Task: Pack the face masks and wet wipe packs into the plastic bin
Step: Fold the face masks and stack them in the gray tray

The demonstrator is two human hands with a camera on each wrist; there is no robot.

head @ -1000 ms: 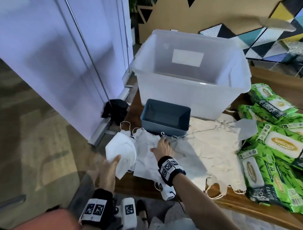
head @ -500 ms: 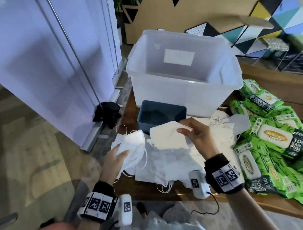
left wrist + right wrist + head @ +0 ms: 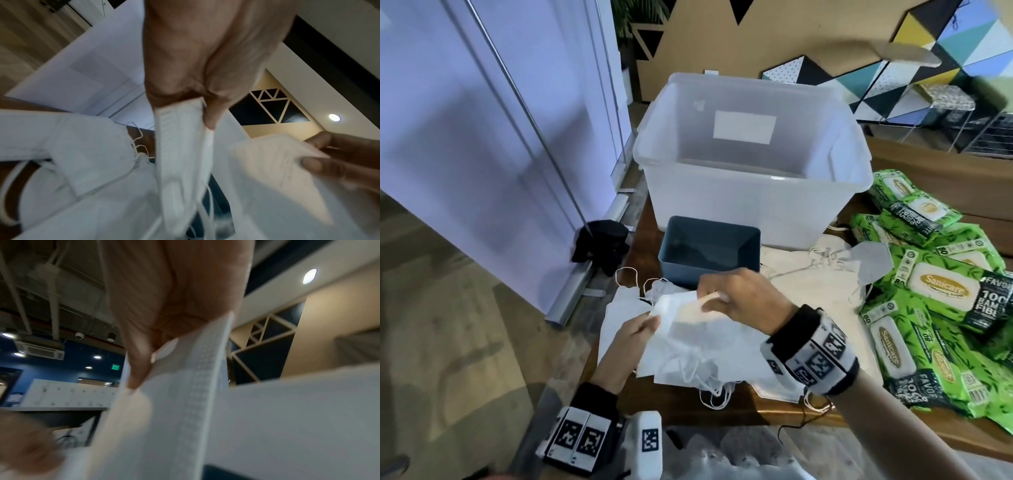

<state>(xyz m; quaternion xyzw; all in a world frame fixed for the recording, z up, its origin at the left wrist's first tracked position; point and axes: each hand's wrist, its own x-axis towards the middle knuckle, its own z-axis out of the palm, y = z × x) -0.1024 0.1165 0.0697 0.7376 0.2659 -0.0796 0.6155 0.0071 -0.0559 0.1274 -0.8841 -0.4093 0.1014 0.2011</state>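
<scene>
The small blue bin [image 3: 709,253] stands before the open plastic bin [image 3: 750,202].

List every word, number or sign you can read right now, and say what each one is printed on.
"Sanicare": green wet wipe pack.
"80": corner of the same pack.
"100", "#FAVO", "BAM", "FIB", cut off: its black panel.
"Sanicare": lower pack.
White label on the clear plastic bin: no text visible.
Wrist band squares: coded patterns, not words.
Green ceiling sign: too blurred.
</scene>
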